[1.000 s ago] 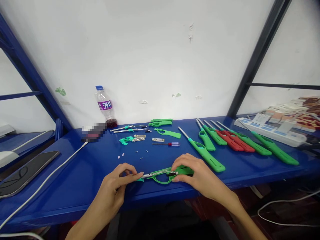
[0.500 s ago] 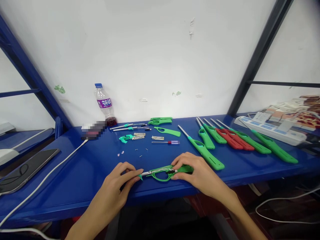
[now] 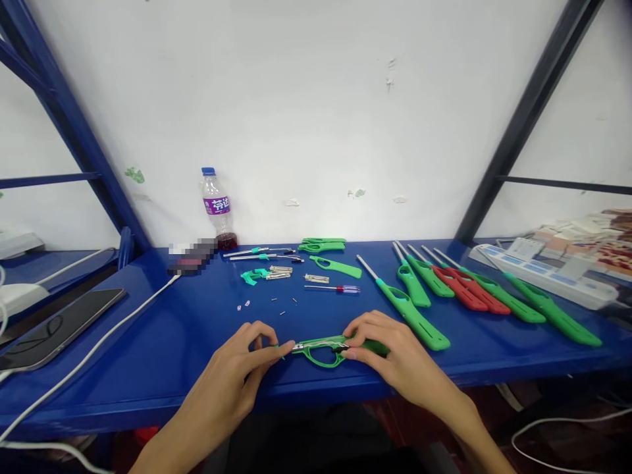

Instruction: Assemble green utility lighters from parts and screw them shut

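Green casing (image 3: 320, 363) sits pinched in the right hand (image 3: 392, 341).

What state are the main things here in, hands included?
Green plastic lighter casing: open, insides showing
Left hand: pinching slim silver metal tube
Right hand: closed on the casing
Clear plastic bottle with purple label: upright, capped, mostly empty
Screwdriver with red and purple handle: lying flat
Two red plastic lighters: lying flat, casings closed
White power strip: on or off, cannot tell

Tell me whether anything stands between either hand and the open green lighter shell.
Nothing visible does. The right hand holds the green shell directly; the left hand pinches the metal tube at its end.
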Available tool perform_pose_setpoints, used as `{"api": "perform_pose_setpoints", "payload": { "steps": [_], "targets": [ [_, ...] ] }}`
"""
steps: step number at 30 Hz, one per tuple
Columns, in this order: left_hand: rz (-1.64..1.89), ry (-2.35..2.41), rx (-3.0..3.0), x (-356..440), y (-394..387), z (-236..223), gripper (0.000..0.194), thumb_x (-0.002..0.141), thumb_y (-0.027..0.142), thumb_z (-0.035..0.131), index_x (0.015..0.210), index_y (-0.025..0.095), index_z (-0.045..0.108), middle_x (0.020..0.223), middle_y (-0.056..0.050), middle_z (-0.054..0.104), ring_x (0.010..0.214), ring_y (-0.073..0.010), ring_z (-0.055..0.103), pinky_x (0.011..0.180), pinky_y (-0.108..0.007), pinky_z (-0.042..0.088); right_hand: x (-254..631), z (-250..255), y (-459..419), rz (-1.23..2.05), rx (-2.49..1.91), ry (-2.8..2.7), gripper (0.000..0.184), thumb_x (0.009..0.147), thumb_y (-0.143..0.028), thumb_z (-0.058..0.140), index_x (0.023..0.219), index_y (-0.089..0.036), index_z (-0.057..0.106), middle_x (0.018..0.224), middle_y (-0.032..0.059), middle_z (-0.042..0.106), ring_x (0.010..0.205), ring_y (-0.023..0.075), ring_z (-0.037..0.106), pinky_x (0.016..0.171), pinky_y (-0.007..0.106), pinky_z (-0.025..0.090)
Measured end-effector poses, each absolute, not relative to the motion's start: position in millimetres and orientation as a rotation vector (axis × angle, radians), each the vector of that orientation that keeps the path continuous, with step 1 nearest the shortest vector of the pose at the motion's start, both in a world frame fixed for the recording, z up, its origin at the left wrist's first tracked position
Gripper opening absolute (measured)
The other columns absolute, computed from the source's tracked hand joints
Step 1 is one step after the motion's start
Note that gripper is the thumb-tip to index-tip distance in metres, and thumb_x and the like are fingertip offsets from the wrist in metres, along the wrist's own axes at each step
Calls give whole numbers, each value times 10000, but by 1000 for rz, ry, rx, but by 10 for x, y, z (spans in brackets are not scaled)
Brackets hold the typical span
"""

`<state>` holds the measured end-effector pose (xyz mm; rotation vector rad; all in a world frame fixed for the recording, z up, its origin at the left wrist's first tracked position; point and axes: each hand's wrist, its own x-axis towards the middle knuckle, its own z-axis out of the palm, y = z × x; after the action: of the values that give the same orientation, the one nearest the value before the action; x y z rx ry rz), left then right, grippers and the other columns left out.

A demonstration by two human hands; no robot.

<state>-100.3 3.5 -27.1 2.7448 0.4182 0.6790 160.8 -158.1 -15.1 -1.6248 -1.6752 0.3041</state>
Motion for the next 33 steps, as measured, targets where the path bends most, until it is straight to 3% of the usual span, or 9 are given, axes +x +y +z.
{"api": "perform_pose_setpoints", "payload": {
  "steps": [5, 11, 14, 18, 25, 28, 33],
  "targets": [
    [718, 413, 2681, -997, 47, -270, 461, 1081, 173, 387, 1355, 402, 678, 1083, -35, 681, 886, -179, 621, 775, -310, 546, 1601, -172, -1577, 289, -1649, -1670, 181, 989, -373, 713, 848, -258, 711, 1051, -2, 736, 1003, 211, 648, 911, 347, 464],
    [693, 507, 2553, -1003, 5, -261, 328, 1072, 273, 508, 1328, 380, 681, 1181, -8, 702, 1059, -191, 652, 926, -336, 553, 1618, -200, -1543, 298, -1640, -1664, 204, 994, -414, 698, 858, -263, 722, 1041, 5, 741, 993, 219, 649, 908, 360, 467],
    [834, 568, 2495, -1009, -1, -193, 272, 1053, 307, 524, 1221, 339, 735, 1241, -33, 674, 1042, -186, 677, 848, -294, 568, 1609, -201, -1536, 301, -1658, -1662, 217, 1001, -419, 687, 851, -262, 707, 1039, 2, 740, 997, 219, 650, 901, 357, 469],
    [993, 678, 2442, -1034, 261, 40, 267, 1031, 373, 524, 1058, 294, 778, 1070, -37, 731, 931, -192, 693, 681, -266, 524, 1603, -204, -1538, 293, -1650, -1674, 202, 1005, -417, 679, 870, -267, 704, 1045, 2, 736, 1001, 222, 652, 908, 359, 475],
    [882, 886, 2493, -973, 1051, 429, 327, 934, 435, 547, 1010, 228, 789, 1032, -67, 810, 919, -259, 721, 781, -350, 552, 1613, -224, -1542, 302, -1670, -1666, 231, 998, -450, 676, 857, -268, 698, 1055, 8, 728, 997, 227, 656, 895, 361, 489],
    [740, 867, 2569, -873, 1196, 382, 268, 878, 396, 593, 939, 248, 809, 952, -46, 820, 825, -250, 726, 732, -336, 546, 1610, -229, -1549, 297, -1663, -1668, 218, 1004, -436, 673, 862, -271, 695, 1055, 2, 725, 999, 222, 653, 897, 357, 488],
    [732, 893, 2655, -690, 1413, 254, 246, 844, 261, 580, 969, 224, 789, 951, -73, 785, 866, -262, 711, 791, -348, 522, 1603, -231, -1560, 301, -1651, -1667, 212, 1013, -436, 662, 879, -274, 696, 1056, 2, 723, 1002, 220, 649, 901, 358, 482]
  ]
}}
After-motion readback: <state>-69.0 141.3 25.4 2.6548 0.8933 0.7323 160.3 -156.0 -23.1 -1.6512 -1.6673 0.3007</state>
